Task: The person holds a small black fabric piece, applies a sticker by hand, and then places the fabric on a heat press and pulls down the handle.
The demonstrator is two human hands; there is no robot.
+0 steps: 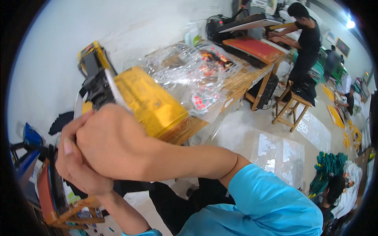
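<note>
My right hand (102,135) is curled into a fist in front of a clamshell heat press, its back towards me. My left hand (79,169) is bent in from below, its fingers curled close against the right hand. Any handle inside the two hands is hidden. Just beyond them stands the press's black mechanism (99,85), with a pale platen edge (116,87) raised at a steep tilt. The worn yellow lower platen (150,101) lies to the right of that edge, on the wooden table (184,129).
Clear plastic sheets with printed designs (183,70) cover the table. Another heat press with a red platen (254,48) stands farther along, where a co-worker (305,44) works. A wooden stool (292,106), film sheets (279,156) and green cloth (329,171) are to the right. A red-platen press (44,188) stands lower left.
</note>
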